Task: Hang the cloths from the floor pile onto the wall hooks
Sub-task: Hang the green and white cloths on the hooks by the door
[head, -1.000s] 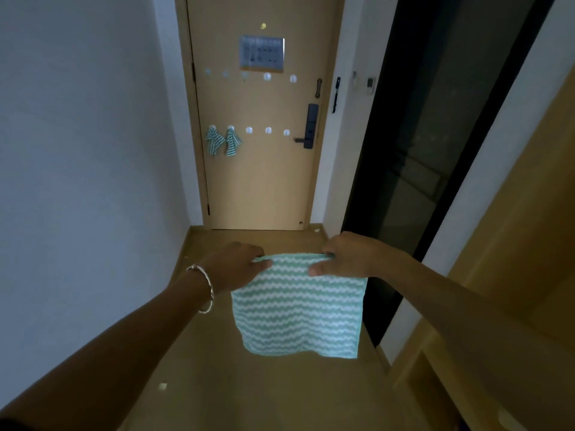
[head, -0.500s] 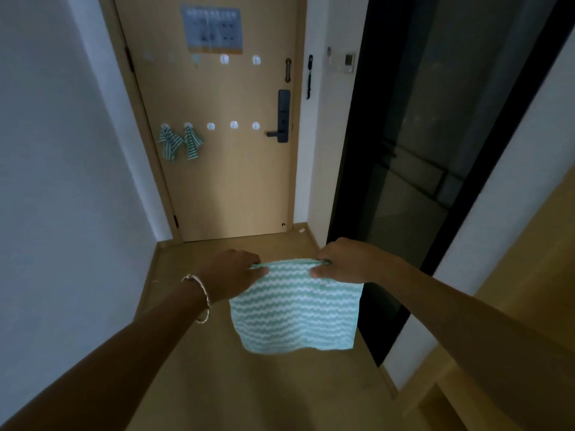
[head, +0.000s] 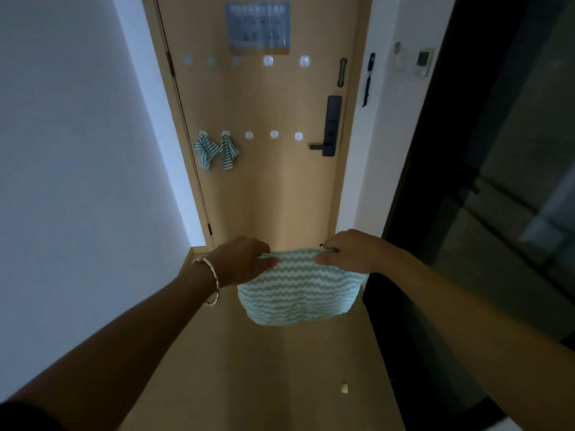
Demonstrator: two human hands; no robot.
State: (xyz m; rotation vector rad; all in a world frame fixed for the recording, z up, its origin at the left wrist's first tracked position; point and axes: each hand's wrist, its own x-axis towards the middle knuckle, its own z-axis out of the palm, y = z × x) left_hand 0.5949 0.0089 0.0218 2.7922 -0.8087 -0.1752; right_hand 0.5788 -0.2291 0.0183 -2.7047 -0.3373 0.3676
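Held a green-and-white wavy-striped cloth out ahead, low in the centre of the frame, clear of the floor and hanging slack below its top edge. Pinched that edge at its left end with the left hand, fingers curled and closed on the fabric. Pinched the right end likewise with the right hand, thumb and fingers closed on the cloth. Faced the door at the upper centre, well apart from both hands. Counted two rows of round hooks there: a bare upper row under a grey notice, and a lower row level with the lock handle. Found two striped cloths already hung on the two leftmost lower hooks, with three free hooks to their right. Saw no floor pile in the frame.

Judged the step in hand as the carry: cloth picked up and spread, not yet at the door. Reckoned the next move to call for closing on the door, raising the cloth to the nearest free lower hook, and gathering a corner into one hand to catch it over that hook. Could not make out any hanging loop on the cloth, so expected a bunched corner to serve, as with the hung pair.
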